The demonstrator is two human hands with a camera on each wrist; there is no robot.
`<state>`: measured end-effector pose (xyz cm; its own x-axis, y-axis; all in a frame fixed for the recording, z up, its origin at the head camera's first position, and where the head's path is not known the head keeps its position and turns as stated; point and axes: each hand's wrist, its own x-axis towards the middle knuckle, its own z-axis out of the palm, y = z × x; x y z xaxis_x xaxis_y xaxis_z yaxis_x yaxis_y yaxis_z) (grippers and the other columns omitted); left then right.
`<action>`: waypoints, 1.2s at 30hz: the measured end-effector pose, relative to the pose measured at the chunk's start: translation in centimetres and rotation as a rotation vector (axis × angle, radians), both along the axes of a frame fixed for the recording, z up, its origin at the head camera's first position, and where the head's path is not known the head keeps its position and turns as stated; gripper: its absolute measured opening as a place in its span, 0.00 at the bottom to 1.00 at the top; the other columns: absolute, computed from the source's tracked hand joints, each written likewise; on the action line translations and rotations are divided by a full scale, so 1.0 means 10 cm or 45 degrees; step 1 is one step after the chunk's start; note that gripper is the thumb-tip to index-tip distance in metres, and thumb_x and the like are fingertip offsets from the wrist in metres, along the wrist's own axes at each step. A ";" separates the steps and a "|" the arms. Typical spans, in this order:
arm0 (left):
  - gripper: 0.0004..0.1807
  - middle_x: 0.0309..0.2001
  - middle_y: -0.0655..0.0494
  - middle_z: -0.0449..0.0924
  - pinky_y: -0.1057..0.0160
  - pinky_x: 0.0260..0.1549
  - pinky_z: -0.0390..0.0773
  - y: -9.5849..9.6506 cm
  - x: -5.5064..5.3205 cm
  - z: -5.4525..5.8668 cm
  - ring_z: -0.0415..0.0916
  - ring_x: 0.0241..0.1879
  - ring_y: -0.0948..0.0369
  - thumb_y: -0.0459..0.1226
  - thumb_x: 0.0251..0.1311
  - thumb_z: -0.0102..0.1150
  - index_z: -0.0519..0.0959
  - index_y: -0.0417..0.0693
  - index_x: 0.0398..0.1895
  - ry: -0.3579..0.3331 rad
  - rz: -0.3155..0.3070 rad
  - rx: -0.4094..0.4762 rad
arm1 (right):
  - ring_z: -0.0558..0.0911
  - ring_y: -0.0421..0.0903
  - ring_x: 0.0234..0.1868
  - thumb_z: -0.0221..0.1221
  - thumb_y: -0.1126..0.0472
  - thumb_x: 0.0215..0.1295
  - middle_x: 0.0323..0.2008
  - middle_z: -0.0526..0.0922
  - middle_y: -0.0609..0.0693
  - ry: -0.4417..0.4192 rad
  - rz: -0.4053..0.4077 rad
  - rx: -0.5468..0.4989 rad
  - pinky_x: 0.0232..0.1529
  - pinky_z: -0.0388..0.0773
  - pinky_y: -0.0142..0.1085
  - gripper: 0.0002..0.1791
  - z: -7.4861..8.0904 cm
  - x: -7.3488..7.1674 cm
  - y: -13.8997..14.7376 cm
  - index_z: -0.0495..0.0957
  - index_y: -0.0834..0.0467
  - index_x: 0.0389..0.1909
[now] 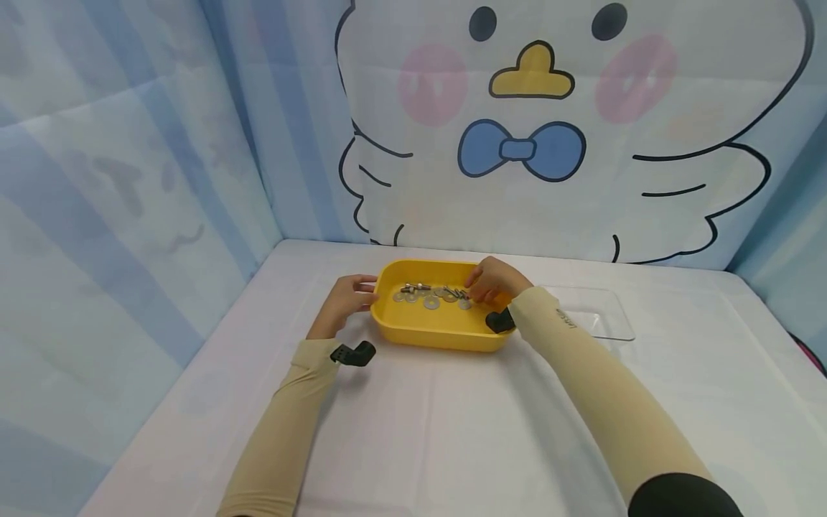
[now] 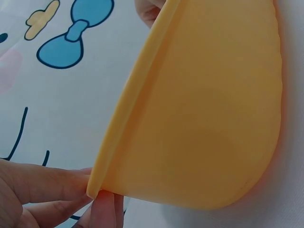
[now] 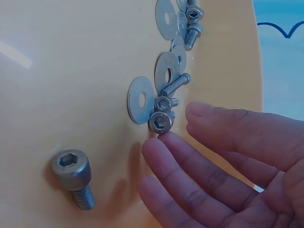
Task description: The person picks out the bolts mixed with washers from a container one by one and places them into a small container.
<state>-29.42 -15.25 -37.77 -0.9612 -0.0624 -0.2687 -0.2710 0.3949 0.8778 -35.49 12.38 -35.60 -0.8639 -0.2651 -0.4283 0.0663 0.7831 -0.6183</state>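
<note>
A yellow tray (image 1: 439, 339) holds several flat washers (image 3: 141, 99) and socket head screws (image 3: 161, 122), mostly gathered in a loose heap. A larger socket head screw (image 3: 72, 173) lies apart from them on the tray floor. At the tray's left end, my left hand (image 1: 349, 300) grips the rim, with fingers on both sides of it in the left wrist view. My right hand (image 1: 496, 278) reaches into the tray from the right. Its thumb and fingers are spread, fingertips right beside the heap's nearest screw, nothing held between them.
A clear plastic tray (image 1: 597, 310) lies right of the yellow one, partly behind the right forearm. Both stand on a white-covered table (image 1: 413, 424). A curtain with a cartoon figure (image 1: 517, 208) hangs along the table's back edge, and another curtain (image 1: 148, 187) along the left.
</note>
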 end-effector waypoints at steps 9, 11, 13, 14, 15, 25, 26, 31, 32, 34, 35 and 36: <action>0.25 0.60 0.44 0.70 0.58 0.55 0.77 0.00 0.00 0.00 0.73 0.55 0.50 0.31 0.61 0.57 0.69 0.46 0.63 -0.014 0.023 -0.011 | 0.82 0.45 0.36 0.59 0.66 0.61 0.36 0.84 0.55 0.002 0.081 -0.014 0.49 0.81 0.40 0.19 0.04 0.00 0.05 0.75 0.68 0.52; 0.25 0.60 0.44 0.70 0.58 0.55 0.77 0.00 0.00 0.00 0.73 0.55 0.50 0.31 0.61 0.57 0.69 0.46 0.63 -0.016 0.026 -0.008 | 0.83 0.46 0.38 0.58 0.67 0.61 0.39 0.83 0.58 -0.002 0.090 -0.038 0.50 0.81 0.41 0.19 0.06 0.00 0.06 0.75 0.68 0.53; 0.25 0.60 0.44 0.70 0.58 0.55 0.77 0.00 0.00 0.00 0.73 0.55 0.50 0.30 0.61 0.57 0.69 0.46 0.63 -0.015 0.027 -0.003 | 0.83 0.48 0.40 0.58 0.67 0.62 0.43 0.83 0.61 -0.010 0.100 -0.054 0.51 0.81 0.41 0.19 0.07 0.00 0.07 0.74 0.69 0.54; 0.25 0.60 0.44 0.70 0.58 0.55 0.77 -0.01 0.00 0.00 0.73 0.55 0.50 0.30 0.61 0.57 0.69 0.46 0.63 -0.014 0.027 -0.001 | 0.83 0.49 0.42 0.57 0.67 0.62 0.44 0.82 0.62 -0.016 0.104 -0.062 0.52 0.80 0.42 0.19 0.08 0.00 0.07 0.74 0.69 0.54; 0.25 0.60 0.44 0.71 0.58 0.55 0.77 -0.01 0.00 -0.01 0.73 0.55 0.50 0.30 0.61 0.56 0.69 0.45 0.63 -0.010 0.026 0.000 | 0.83 0.50 0.43 0.57 0.67 0.63 0.46 0.81 0.63 -0.023 0.100 -0.065 0.53 0.80 0.42 0.19 0.08 0.01 0.08 0.74 0.69 0.54; 0.24 0.59 0.45 0.71 0.58 0.54 0.78 0.00 -0.01 -0.03 0.73 0.54 0.51 0.32 0.61 0.57 0.70 0.47 0.62 -0.010 0.051 0.001 | 0.83 0.51 0.43 0.60 0.66 0.61 0.43 0.84 0.60 -0.001 0.112 -0.015 0.51 0.81 0.40 0.18 0.10 -0.03 0.05 0.76 0.68 0.52; 0.24 0.59 0.45 0.71 0.58 0.54 0.78 0.00 -0.01 -0.03 0.73 0.54 0.51 0.32 0.61 0.57 0.70 0.47 0.62 -0.010 0.052 0.002 | 0.83 0.50 0.42 0.61 0.66 0.60 0.42 0.84 0.59 0.007 0.116 -0.005 0.50 0.81 0.39 0.18 0.10 -0.05 0.04 0.77 0.67 0.51; 0.24 0.59 0.45 0.71 0.57 0.54 0.78 0.00 0.00 -0.01 0.72 0.55 0.51 0.32 0.61 0.57 0.70 0.47 0.62 -0.002 0.051 0.000 | 0.83 0.48 0.39 0.65 0.63 0.56 0.42 0.84 0.57 0.024 0.134 0.035 0.45 0.82 0.36 0.17 0.09 -0.16 -0.01 0.80 0.64 0.47; 0.24 0.59 0.45 0.71 0.57 0.54 0.78 0.00 0.00 -0.01 0.72 0.55 0.51 0.32 0.61 0.57 0.70 0.47 0.62 0.000 0.048 -0.001 | 0.83 0.49 0.41 0.65 0.63 0.56 0.44 0.84 0.57 0.027 0.127 0.046 0.46 0.82 0.36 0.17 0.08 -0.16 -0.02 0.80 0.63 0.47; 0.24 0.59 0.45 0.71 0.58 0.54 0.78 0.00 0.00 -0.01 0.72 0.55 0.51 0.32 0.61 0.57 0.70 0.47 0.62 -0.001 0.046 0.001 | 0.82 0.50 0.44 0.64 0.64 0.57 0.48 0.82 0.59 0.040 0.117 0.068 0.47 0.82 0.36 0.17 0.07 -0.17 -0.05 0.80 0.64 0.48; 0.24 0.59 0.45 0.71 0.58 0.54 0.78 0.00 0.00 -0.01 0.72 0.55 0.51 0.32 0.61 0.57 0.70 0.47 0.62 -0.003 0.045 0.001 | 0.82 0.52 0.47 0.62 0.65 0.59 0.51 0.80 0.60 0.048 0.099 0.087 0.50 0.81 0.38 0.18 0.07 -0.15 -0.08 0.78 0.64 0.50; 0.24 0.59 0.45 0.71 0.58 0.54 0.78 -0.01 0.00 -0.02 0.72 0.55 0.51 0.32 0.61 0.57 0.70 0.47 0.62 -0.004 0.045 0.001 | 0.81 0.52 0.48 0.61 0.65 0.60 0.52 0.80 0.61 0.061 0.097 0.096 0.51 0.81 0.38 0.18 0.07 -0.14 -0.09 0.78 0.65 0.51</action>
